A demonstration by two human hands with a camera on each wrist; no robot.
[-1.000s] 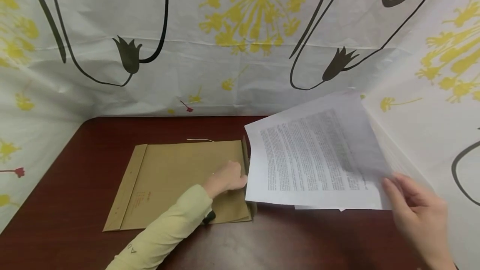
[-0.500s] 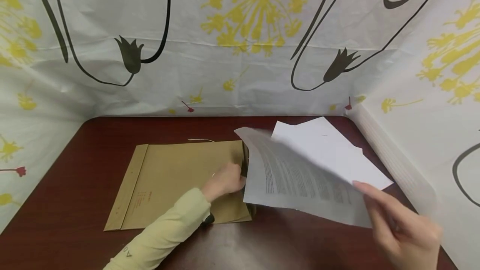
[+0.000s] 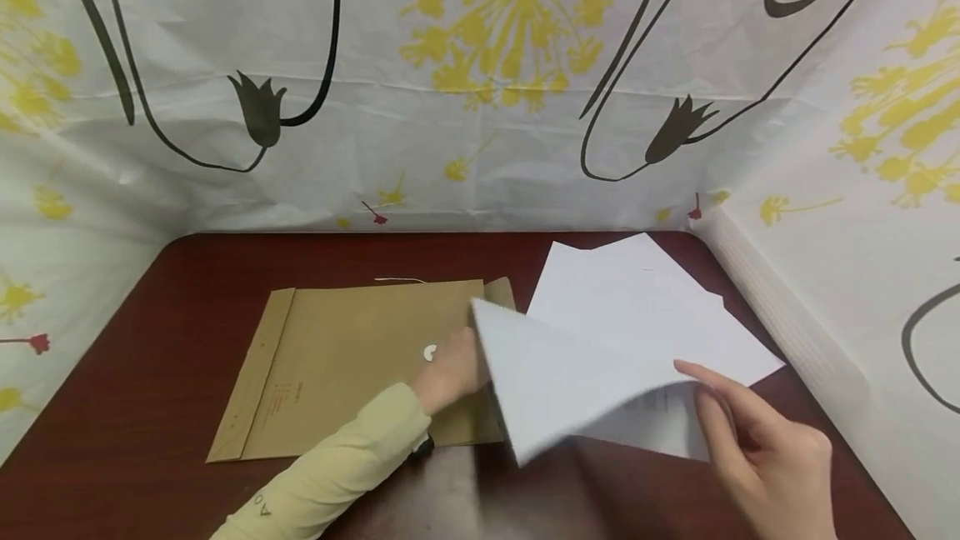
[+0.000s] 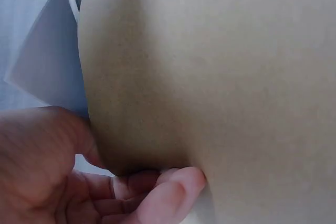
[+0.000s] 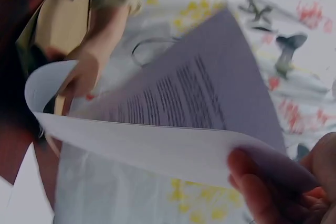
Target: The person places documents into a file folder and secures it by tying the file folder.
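A brown kraft paper envelope point(image 3: 352, 357) with red print lies flat on the table. At its right edge, my left hand point(image 3: 448, 373) grips the mouth; in the left wrist view the fingers point(image 4: 168, 195) curl round the brown paper's edge. My right hand point(image 3: 776, 444) pinches a printed sheet point(image 3: 573, 382) between thumb and fingers. The sheet bends upward, its left end at the envelope's mouth, and covers part of my left hand in the head view. In the right wrist view the sheet point(image 5: 142, 148) curls over at its far end. Whether it has entered the envelope, I cannot tell.
Several loose white sheets point(image 3: 637, 290) lie overlapping at the back right of the dark red table point(image 3: 135, 373). A thin white string point(image 3: 400, 279) pokes out behind the envelope. Patterned cloth point(image 3: 360, 140) hangs along the back and both sides.
My right hand has moved left and down, bringing the sheet toward the envelope's mouth and uncovering the loose sheets. The sheet has folded over. The left hand stays at the envelope's edge, whose flap now shows.
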